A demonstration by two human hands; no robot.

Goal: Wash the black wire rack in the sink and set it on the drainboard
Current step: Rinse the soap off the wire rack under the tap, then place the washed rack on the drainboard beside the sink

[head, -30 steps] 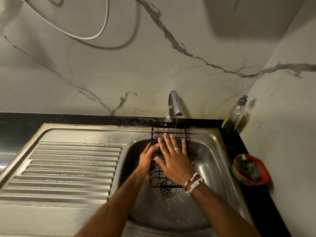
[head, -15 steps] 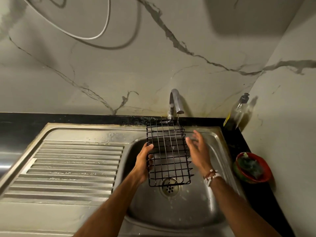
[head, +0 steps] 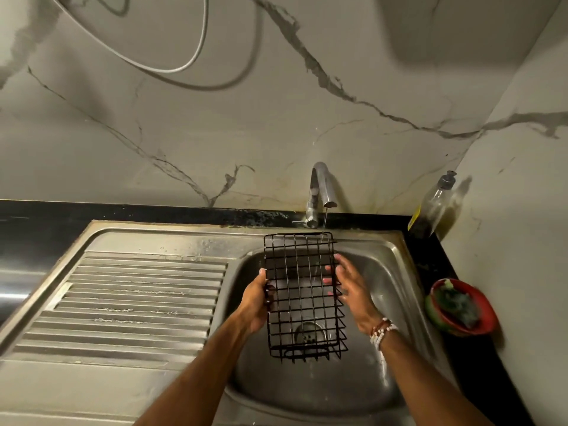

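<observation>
1. Holding the black wire rack (head: 302,290) over the sink (head: 390,305), the left grip (head: 255,299) is curling its fingers round the rack's left edge, and its thumb is lying along the outer side.
2. The right grip (head: 350,290) is lying spread against the rack's right edge, fingers straight and apart. Its fingertips (head: 327,267) are overlapping the outermost wires, though I cannot tell whether they are pressing.
3. The rack is hanging between the two grips with its long side running away from the person. Its far end is reaching past both grips toward the back rim, and its near end is sitting closer to the person than either grip.
4. The drain (head: 309,333) is showing through the mesh, below and between the grips.
5. Beyond both grips the faucet (head: 321,186) is letting a thin stream of water (head: 324,224) fall onto the rack's far right corner, just ahead of the right grip's fingertips.
6. Left of the left grip, well apart from it, the ribbed drainboard (head: 138,298) is lying wet with scattered drops.
7. A beaded bracelet (head: 382,330) is sitting on the wrist just behind the right grip.
8. Right of the right grip, on the black desk (head: 467,382), a red bowl (head: 485,315) is holding a green scrubber (head: 461,307).
9. Farther back on that side, in the corner, a clear soap bottle (head: 433,204) with a dark cap is standing.
10. High above both grips a white cable (head: 196,50) is looping across the marble wall (head: 92,133).
</observation>
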